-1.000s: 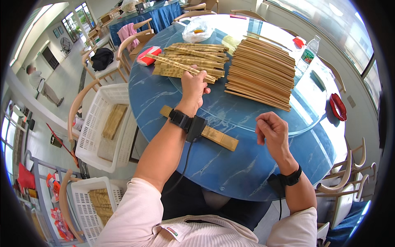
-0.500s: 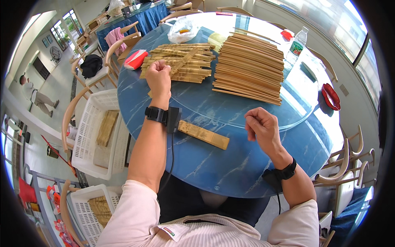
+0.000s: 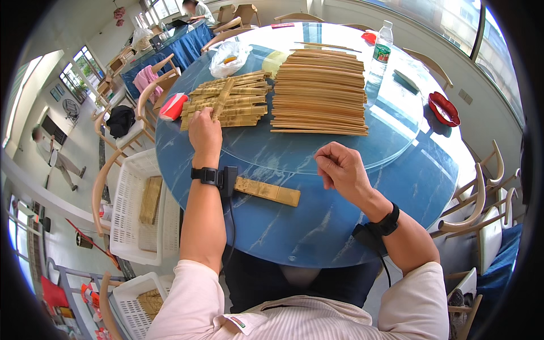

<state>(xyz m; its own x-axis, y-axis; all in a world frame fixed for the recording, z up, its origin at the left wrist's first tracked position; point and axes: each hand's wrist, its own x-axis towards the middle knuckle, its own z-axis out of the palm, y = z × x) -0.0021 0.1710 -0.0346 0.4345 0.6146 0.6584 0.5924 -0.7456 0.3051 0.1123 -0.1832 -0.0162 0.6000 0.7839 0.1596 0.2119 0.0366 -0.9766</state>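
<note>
At the left of the round blue table (image 3: 317, 226), my left hand (image 3: 205, 131) is closed on a flat bamboo strip (image 3: 224, 97). The strip slants up and away across a pile of similar flat bamboo strips (image 3: 249, 85). My right hand (image 3: 341, 169) hovers near the table's front right, fingers curled in, with nothing showing in it. To the right of the pile lies a wide stack of thin brown sticks (image 3: 319, 93). One wider bamboo piece (image 3: 272, 191) rests on the table between my forearms, near my left wrist.
A red-and-white packet (image 3: 173, 106), a plastic bag (image 3: 230, 58), a water bottle (image 3: 382, 46) and a red dish (image 3: 443, 109) stand around the table. White baskets (image 3: 131, 229) with bamboo pieces sit at the left. Chairs (image 3: 479, 195) ring the table. A person (image 3: 54, 153) is far left.
The view has shifted, so the table things sit further left. The strip in my left hand now points more steeply away over the pile. My right hand remains curled over the table.
</note>
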